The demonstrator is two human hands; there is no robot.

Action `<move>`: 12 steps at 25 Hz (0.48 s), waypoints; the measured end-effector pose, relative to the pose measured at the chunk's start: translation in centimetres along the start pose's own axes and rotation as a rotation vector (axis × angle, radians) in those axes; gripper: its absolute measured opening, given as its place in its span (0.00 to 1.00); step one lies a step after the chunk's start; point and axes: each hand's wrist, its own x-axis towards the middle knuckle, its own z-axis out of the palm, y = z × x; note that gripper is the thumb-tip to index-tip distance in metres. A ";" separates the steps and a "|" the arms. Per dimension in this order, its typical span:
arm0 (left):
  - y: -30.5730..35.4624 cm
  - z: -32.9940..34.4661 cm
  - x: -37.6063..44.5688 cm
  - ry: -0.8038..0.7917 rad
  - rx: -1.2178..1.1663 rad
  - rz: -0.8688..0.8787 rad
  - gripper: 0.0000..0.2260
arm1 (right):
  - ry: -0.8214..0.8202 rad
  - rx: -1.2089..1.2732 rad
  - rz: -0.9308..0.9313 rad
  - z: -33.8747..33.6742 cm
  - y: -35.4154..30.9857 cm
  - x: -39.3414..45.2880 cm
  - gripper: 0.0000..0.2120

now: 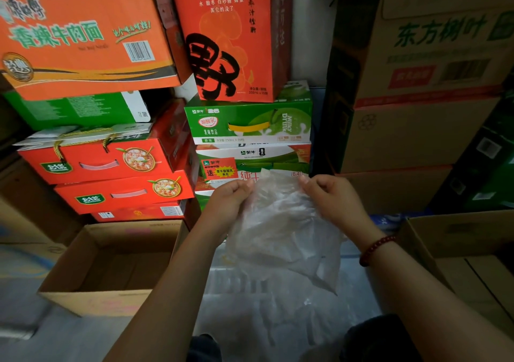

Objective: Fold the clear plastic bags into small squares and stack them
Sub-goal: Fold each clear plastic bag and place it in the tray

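Note:
A crumpled clear plastic bag [281, 228] hangs in the air between both hands, in front of the stacked cartons. My left hand [229, 199] pinches its upper left edge with curled fingers. My right hand [329, 194] pinches the upper right edge; a red bead bracelet sits on that wrist. The bag's lower corner droops toward more clear plastic bags [267, 314] lying loose in a pile below my arms.
An open brown cardboard box [111, 297] stands at lower left, another open box [456, 239] at lower right. Red and green drink cartons [247, 122] are stacked straight ahead, tall brown cartons [417, 128] to the right. My knees show at the bottom edge.

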 end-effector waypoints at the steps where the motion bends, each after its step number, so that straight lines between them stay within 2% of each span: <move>1: -0.1 0.1 0.1 0.005 -0.008 -0.010 0.13 | 0.012 0.002 -0.002 0.0 0.0 0.0 0.23; 4: 0.4 0.2 -0.3 -0.065 -0.067 -0.032 0.18 | 0.054 0.009 -0.016 -0.1 0.0 0.2 0.18; 6: 0.5 0.4 -0.6 -0.108 -0.008 0.048 0.17 | 0.053 0.002 -0.030 0.1 0.1 0.2 0.18; 8: 0.3 0.6 -0.7 -0.045 0.030 0.112 0.08 | 0.037 -0.026 -0.048 0.3 0.1 0.2 0.18; 12: 0.0 0.8 -0.2 0.096 0.027 0.115 0.12 | -0.044 -0.036 -0.071 0.5 0.5 0.2 0.09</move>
